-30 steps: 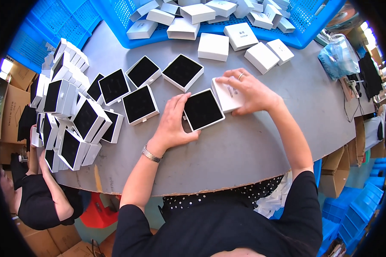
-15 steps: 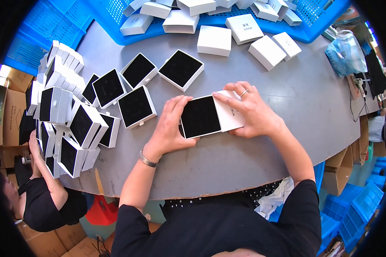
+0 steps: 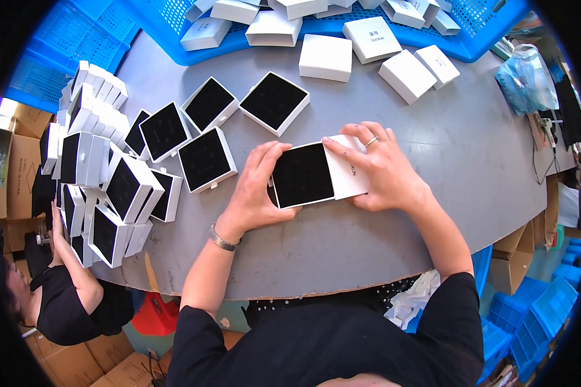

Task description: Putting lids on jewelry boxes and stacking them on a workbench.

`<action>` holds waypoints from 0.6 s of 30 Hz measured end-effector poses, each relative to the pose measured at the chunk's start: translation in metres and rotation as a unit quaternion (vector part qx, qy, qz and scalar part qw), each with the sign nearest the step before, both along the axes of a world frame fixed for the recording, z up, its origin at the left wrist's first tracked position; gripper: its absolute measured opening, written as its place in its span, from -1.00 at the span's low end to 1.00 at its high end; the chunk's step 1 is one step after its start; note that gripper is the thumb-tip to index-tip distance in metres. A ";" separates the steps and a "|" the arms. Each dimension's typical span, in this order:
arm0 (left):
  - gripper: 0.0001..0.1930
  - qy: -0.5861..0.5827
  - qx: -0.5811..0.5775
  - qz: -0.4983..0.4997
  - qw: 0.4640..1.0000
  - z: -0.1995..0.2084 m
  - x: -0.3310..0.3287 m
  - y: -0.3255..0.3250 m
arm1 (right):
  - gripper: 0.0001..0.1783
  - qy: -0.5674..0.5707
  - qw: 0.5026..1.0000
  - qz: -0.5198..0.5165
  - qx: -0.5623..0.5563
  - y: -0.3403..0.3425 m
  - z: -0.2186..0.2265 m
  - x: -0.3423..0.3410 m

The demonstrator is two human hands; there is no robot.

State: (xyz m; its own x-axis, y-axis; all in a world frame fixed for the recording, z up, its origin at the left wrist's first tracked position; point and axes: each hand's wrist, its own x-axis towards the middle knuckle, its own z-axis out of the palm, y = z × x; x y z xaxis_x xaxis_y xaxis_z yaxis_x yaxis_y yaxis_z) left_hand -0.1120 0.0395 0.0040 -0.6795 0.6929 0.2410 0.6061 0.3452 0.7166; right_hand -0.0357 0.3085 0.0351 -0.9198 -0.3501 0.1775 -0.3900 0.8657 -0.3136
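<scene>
Together: black-lined tray point(image 3: 303, 175), white sleeve point(image 3: 346, 180)

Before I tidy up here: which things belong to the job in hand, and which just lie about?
Job: black-lined tray in left hand, white sleeve in right hand; likely nearby trays and white boxes.
Apparently lying about: plastic bag, cardboard carton.

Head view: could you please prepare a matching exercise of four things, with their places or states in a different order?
1. Left hand
2. Right hand
3. Blue perforated crate
4. Metal wristband

A. Around the left wrist
B. Holding many white box sleeves
C. Gripping a black-lined tray
D. Gripping one white sleeve

Pairs: 1-C; 2-D; 3-B; 4-A
</scene>
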 end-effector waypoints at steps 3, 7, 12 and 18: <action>-0.06 0.008 0.013 -0.001 1.000 -0.002 -0.002 -0.001 | 0.08 0.004 0.999 -0.039 0.020 -0.003 -0.001 0.006; -0.04 -0.037 0.030 -0.023 0.999 0.002 -0.001 0.003 | 0.06 0.037 0.997 -0.008 -0.072 0.005 -0.012 0.005; -0.02 -0.026 0.002 -0.016 1.000 0.002 -0.001 0.006 | 0.08 0.034 0.991 0.012 -0.130 0.011 -0.013 0.002; -0.01 0.031 -0.050 -0.029 0.998 0.003 0.002 0.006 | 0.05 0.039 0.994 0.004 -0.103 0.010 -0.016 0.006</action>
